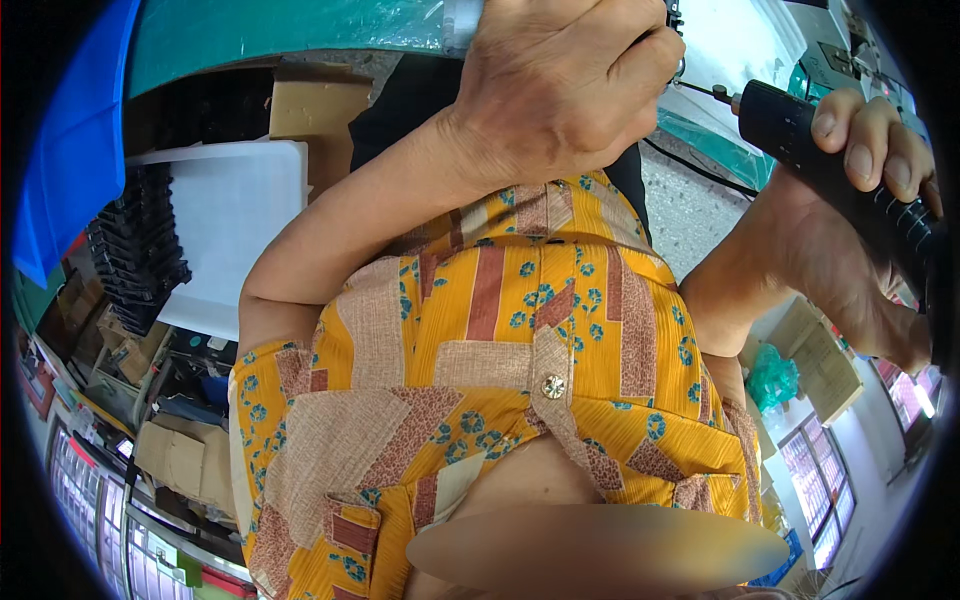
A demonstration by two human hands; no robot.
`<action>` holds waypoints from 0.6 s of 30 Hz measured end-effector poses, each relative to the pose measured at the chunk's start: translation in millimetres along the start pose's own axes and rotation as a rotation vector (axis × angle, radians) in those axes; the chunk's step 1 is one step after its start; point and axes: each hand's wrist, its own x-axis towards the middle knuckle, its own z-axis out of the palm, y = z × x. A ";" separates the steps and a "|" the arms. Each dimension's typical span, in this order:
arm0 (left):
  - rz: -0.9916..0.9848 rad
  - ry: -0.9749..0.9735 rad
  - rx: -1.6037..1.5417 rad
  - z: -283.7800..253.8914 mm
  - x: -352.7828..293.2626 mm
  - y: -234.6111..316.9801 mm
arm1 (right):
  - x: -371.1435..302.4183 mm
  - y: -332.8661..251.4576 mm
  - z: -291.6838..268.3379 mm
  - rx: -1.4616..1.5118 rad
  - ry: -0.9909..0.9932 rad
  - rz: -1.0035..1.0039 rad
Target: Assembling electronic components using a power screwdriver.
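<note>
My left hand (570, 90) is closed at the table's edge, its fingers curled round a small black part (675, 18). Most of that part is hidden behind the fingers. On the right, my right hand (835, 235) grips a black electric screwdriver (790, 125), fingers wrapped over its thick body. The screwdriver lies roughly level, and its thin bit (700, 91) points left at the part. The bit's tip is close to the left fingers; whether it touches the part I cannot tell.
A green table covering (290, 30) runs along the top. At left, a white tray (245, 215) holds a stack of black plastic pieces (135, 250), beside a blue bin (75, 130). A black cable (705, 172) hangs below the table edge. Cardboard boxes (185, 455) stand farther off.
</note>
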 end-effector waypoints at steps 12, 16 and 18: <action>0.075 0.013 0.088 12.3 -8.0 -10.5 | 4.2 -2.4 -9.8 -0.036 -0.028 0.038; 0.072 -0.001 0.090 8.1 -6.7 -9.9 | 3.2 -0.3 -1.0 -0.049 -0.098 0.047; 0.145 -0.002 0.129 4.5 -5.0 -10.6 | 1.9 -1.1 10.1 -0.006 -0.095 0.092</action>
